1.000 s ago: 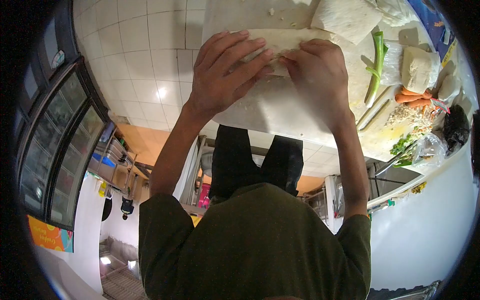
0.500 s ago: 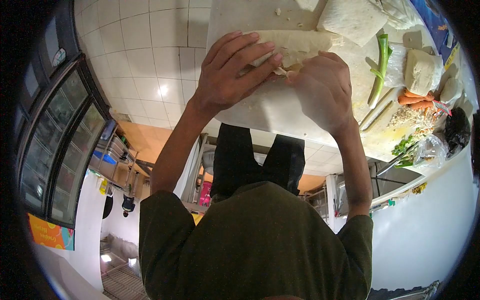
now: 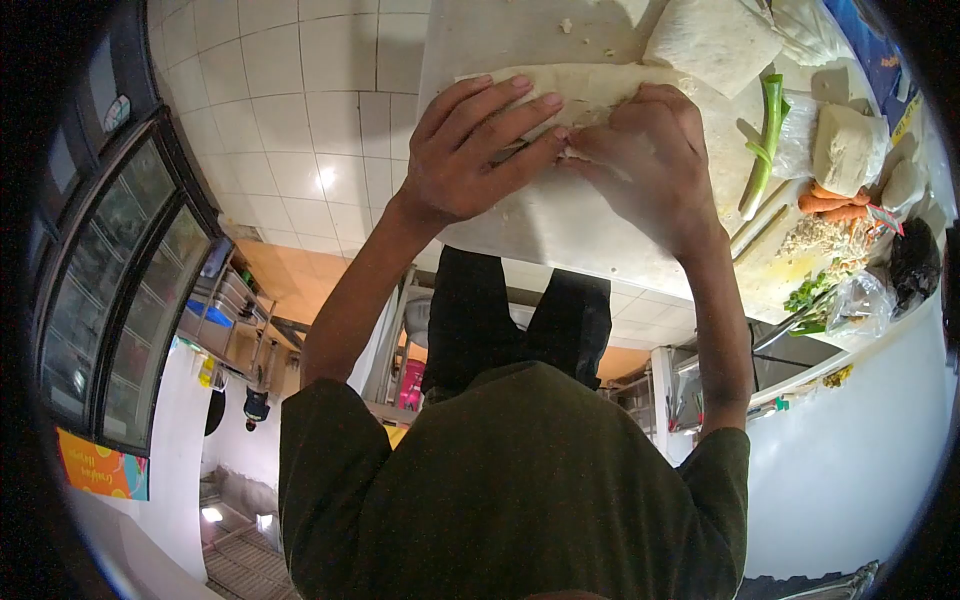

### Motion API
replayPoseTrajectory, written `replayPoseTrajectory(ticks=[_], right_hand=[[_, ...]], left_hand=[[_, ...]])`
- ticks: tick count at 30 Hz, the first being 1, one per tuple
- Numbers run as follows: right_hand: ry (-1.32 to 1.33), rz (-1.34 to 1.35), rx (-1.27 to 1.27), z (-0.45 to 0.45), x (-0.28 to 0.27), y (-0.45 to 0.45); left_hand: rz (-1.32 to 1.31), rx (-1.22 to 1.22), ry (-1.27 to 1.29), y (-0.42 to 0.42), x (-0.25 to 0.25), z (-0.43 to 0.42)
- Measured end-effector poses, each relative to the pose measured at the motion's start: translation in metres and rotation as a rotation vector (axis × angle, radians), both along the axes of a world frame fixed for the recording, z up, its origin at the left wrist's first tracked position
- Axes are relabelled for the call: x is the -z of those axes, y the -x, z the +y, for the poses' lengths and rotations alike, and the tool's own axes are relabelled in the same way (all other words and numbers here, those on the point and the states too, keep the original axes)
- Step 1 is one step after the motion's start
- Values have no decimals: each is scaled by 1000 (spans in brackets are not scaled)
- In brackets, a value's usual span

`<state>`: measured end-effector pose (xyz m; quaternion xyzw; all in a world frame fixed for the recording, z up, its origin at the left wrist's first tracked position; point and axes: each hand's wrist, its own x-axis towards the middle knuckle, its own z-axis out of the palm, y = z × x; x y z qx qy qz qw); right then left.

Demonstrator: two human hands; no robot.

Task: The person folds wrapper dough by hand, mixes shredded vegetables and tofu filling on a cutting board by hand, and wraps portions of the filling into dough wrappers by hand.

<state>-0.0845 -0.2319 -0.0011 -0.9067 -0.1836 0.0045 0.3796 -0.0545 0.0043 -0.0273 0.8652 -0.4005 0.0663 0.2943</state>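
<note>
1. The dough lies in a long, pale strip on the white board, just beyond and beneath both hands.
2. The left hand has its fingers spread, tips resting on the dough; the innermost tip meets the right hand's fingertips.
3. The right hand is bent, fingers bunched close at the dough's near edge. There may be a pinch of dough there, but blur hides it; I cannot tell whether the tips close on it.
4. I judge the dough light, soft and limp, apt to tear or wrinkle. Hold it with flat fingers along its length, pinching only lightly at the edge.
5. The folded sheets look similarly floppy; the block looks thicker, better taken by its sides.
6. The leek lies beside them, and the carrots below the block.
7. The poster carries upside-down script, and the yellow strip dark lettering; neither reads clearly. No brand is legible.
</note>
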Motion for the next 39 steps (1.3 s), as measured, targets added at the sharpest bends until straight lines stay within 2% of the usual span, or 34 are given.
replayPoseTrajectory(ticks=[14, 17, 24, 27, 34, 39], right_hand=[[115, -136, -116, -12, 6, 3], [34, -215, -88, -13, 13, 4], [73, -307, -184, -21, 15, -12], [29, -276, -194, -24, 15, -17], [-6, 9, -59, -14, 0, -14], [37, 10, -15, -15, 2, -19]], left_hand=[[72, 46, 109, -6, 3, -1], [79, 33, 123, -5, 6, -1], [48, 87, 101, -8, 6, 3], [56, 82, 110, -7, 6, 3], [74, 59, 154, -6, 9, 1], [110, 45, 177, -8, 6, -2]])
